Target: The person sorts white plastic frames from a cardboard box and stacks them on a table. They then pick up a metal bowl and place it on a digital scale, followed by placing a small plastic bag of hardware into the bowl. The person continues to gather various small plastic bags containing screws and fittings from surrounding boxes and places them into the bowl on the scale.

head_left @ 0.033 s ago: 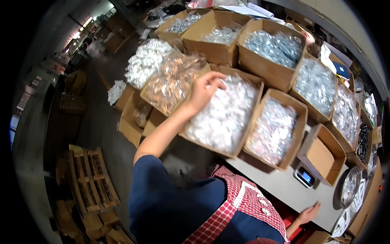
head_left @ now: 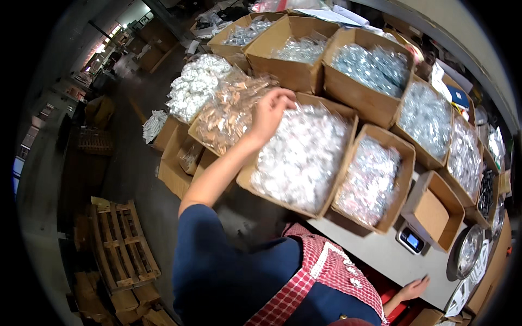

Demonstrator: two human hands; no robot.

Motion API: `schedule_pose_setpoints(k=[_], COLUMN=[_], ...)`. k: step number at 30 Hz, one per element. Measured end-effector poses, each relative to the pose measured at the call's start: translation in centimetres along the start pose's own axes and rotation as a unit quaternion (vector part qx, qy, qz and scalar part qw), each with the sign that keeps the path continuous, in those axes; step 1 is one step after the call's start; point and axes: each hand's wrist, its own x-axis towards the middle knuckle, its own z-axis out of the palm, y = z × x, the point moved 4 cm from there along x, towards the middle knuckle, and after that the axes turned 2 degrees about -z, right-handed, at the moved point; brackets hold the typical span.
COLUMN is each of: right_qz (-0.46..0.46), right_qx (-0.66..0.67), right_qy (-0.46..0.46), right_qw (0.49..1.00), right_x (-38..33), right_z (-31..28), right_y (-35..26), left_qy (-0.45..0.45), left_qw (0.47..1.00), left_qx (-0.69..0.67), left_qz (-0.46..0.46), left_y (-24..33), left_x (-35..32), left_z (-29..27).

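My left hand (head_left: 269, 116) is raised at the corner between a box of white packets (head_left: 304, 155) and a box of brown pieces in clear bags (head_left: 225, 122). Its fingers are curled toward the thumb. A small pale bit shows by the fingertips, too small to name. Low at the right, my right hand (head_left: 415, 288) rests at the near edge of the grey table (head_left: 375, 247), fingers stretched out and nothing visible in them. A smaller box of clear and pinkish packets (head_left: 370, 182) sits beside the white packets.
Boxes of clear-bagged parts (head_left: 370, 65) line the back. A small digital scale (head_left: 410, 239), an open cardboard box (head_left: 435, 209) and a round metal bowl (head_left: 468, 250) stand at the right. White bundles (head_left: 198, 84) lie left of the brown pieces. Wooden pallets (head_left: 125, 244) lie on the floor.
My left hand has shifted slightly up and left relative to the white packets, its fingers more curled. The boxes appear slightly lower in view. My right hand has barely moved.
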Motion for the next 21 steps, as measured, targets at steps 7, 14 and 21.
schedule_pose_setpoints(k=[7,14,21], right_qz=[0.063,0.166,0.16], right_qx=[-0.48,-0.257,-0.225], right_qy=[-0.142,-0.086,-0.087], right_qw=[0.863,0.948,0.957], right_x=[-5.5,-2.8,1.7], right_z=[4.0,8.8,11.7], right_y=[-0.9,-11.6,-16.7], left_qy=[-0.023,0.118,0.127], left_qw=[0.987,0.808,0.772], left_qx=[0.148,0.576,0.594], left_qz=[0.054,0.042,-0.19], left_y=[-4.4,-13.8,-23.3], left_x=[15.6,34.1,39.5], left_z=[-10.2,-18.5,-21.8])
